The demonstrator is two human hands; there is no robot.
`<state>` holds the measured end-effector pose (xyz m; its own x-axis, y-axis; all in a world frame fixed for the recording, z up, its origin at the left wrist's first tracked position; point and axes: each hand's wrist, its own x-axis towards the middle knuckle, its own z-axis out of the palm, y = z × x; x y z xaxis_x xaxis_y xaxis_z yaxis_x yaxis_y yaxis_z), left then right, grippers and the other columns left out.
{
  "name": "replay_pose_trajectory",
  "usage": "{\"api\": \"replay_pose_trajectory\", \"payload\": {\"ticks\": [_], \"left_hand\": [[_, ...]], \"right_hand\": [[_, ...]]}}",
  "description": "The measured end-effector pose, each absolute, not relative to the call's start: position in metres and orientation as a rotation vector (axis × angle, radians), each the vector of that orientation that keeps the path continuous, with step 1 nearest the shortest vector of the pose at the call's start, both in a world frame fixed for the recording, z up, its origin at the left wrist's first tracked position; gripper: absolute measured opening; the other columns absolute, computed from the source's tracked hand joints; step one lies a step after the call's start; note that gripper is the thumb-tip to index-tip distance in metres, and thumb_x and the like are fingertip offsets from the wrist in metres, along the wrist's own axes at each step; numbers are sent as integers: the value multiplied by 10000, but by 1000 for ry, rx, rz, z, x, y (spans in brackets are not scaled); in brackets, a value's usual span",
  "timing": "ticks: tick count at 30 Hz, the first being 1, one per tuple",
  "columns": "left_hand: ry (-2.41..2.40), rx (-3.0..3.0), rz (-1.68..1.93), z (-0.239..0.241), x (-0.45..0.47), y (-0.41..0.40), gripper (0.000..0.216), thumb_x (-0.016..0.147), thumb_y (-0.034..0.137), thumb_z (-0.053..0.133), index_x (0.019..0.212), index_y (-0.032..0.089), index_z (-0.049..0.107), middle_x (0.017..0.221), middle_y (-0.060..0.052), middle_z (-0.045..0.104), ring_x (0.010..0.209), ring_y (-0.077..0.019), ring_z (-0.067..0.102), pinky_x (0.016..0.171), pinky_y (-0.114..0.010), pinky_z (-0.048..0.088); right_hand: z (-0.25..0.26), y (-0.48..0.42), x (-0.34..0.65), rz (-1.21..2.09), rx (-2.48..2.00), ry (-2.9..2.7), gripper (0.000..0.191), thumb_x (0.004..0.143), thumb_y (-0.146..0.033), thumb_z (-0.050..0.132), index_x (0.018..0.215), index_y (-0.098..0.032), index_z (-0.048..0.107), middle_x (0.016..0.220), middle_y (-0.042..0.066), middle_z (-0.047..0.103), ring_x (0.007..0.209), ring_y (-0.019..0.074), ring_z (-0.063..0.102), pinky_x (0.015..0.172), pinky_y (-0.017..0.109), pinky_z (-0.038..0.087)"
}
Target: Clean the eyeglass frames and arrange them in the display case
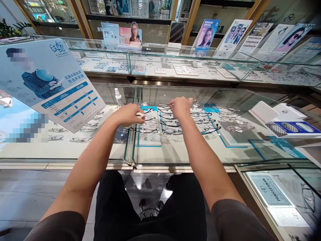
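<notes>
My left hand (pixel 127 115) is closed around a small white wad, perhaps cloth or tissue (pixel 140 115), above the glass counter. Several pairs of dark-rimmed eyeglasses (pixel 173 123) lie in rows on the glass, between and beyond my hands. At the far end of these rows, my right hand (pixel 182 107) pinches with thumb and forefinger at the edge of a pair of eyeglasses (pixel 163 105); the fingers cover part of it. Just behind my left wrist stands a white spray bottle (pixel 118 97), its lower part hidden.
A large printed sign (pixel 72 97) stands at the left. On the right are an opened white-and-blue box (pixel 293 127) and more eyeglasses (pixel 233 113). Behind runs a second glass showcase (pixel 185 68) with leaflets on top. The counter's front edge (pixel 175 166) is above my knees.
</notes>
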<state>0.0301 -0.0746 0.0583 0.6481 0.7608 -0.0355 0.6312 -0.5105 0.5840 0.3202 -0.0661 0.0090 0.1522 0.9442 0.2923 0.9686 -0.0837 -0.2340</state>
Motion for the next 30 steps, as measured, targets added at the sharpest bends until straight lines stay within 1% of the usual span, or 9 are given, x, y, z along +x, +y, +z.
{"api": "replay_pose_trajectory", "payload": {"ticks": [3, 8, 12, 14, 16, 18, 22, 26, 30], "left_hand": [[1072, 2298, 224, 56, 32, -77, 144, 735, 369, 853, 730, 233, 804, 691, -28, 687, 629, -185, 520, 623, -303, 284], [1113, 2307, 67, 55, 33, -78, 123, 707, 341, 853, 695, 251, 771, 602, -7, 612, 575, -187, 475, 615, -315, 242], [1114, 2334, 10, 54, 36, -80, 127, 705, 332, 841, 666, 254, 749, 565, -3, 583, 544, -188, 452, 611, -321, 222], [1115, 2324, 13, 54, 37, -81, 138, 703, 322, 842, 642, 249, 742, 557, -5, 579, 530, -183, 442, 608, -323, 224], [1093, 2306, 25, 54, 37, -81, 144, 705, 310, 836, 624, 244, 736, 554, -4, 579, 524, -175, 439, 602, -322, 235], [1039, 2272, 46, 57, 35, -81, 125, 703, 298, 825, 628, 241, 743, 569, -4, 602, 541, -174, 470, 598, -314, 262], [790, 2162, 140, 67, 34, -83, 61, 702, 280, 800, 669, 232, 783, 686, -21, 724, 666, -194, 621, 636, -284, 390], [627, 2019, 291, 75, 35, -82, 59, 712, 271, 804, 718, 217, 824, 744, -44, 760, 700, -184, 658, 673, -279, 467], [597, 1832, 567, 67, 37, -77, 152, 718, 332, 869, 711, 194, 804, 883, -89, 791, 818, -187, 684, 746, -292, 502]], "right_hand": [[7, -66, 320, -90, -2119, -1838, 265, 990, -157, 672, 890, -267, 891, 847, 69, 804, 1026, 299, 627, 1038, 537, 332], [5, -63, 320, -70, -2200, -1811, 286, 1023, -228, 627, 940, -268, 898, 856, 90, 814, 1040, 313, 645, 1015, 526, 306], [3, -61, 320, -37, -2243, -1817, 315, 1020, -223, 593, 951, -281, 895, 878, 88, 823, 1035, 311, 656, 1017, 524, 287], [4, -62, 320, -26, -2203, -1831, 315, 1028, -234, 575, 994, -280, 884, 900, 91, 824, 1054, 322, 658, 1036, 530, 298], [7, -65, 319, -30, -2114, -1837, 315, 1041, -275, 553, 1089, -273, 864, 924, 99, 820, 1071, 338, 656, 1047, 537, 323], [12, -70, 317, -42, -2012, -1818, 342, 1036, -292, 533, 1201, -252, 831, 969, 114, 811, 1072, 347, 655, 1039, 535, 356], [23, -82, 310, -52, -1834, -1746, 457, 948, -176, 505, 1321, -208, 766, 1118, 139, 771, 1051, 337, 655, 978, 486, 428], [27, -89, 301, 22, -1674, -1772, 494, 924, -134, 479, 1311, -210, 776, 1116, 131, 737, 964, 313, 653, 900, 442, 478], [23, -90, 294, 160, -1471, -1840, 418, 940, -157, 525, 1237, -225, 812, 1036, 104, 731, 941, 284, 656, 891, 411, 508]]}}
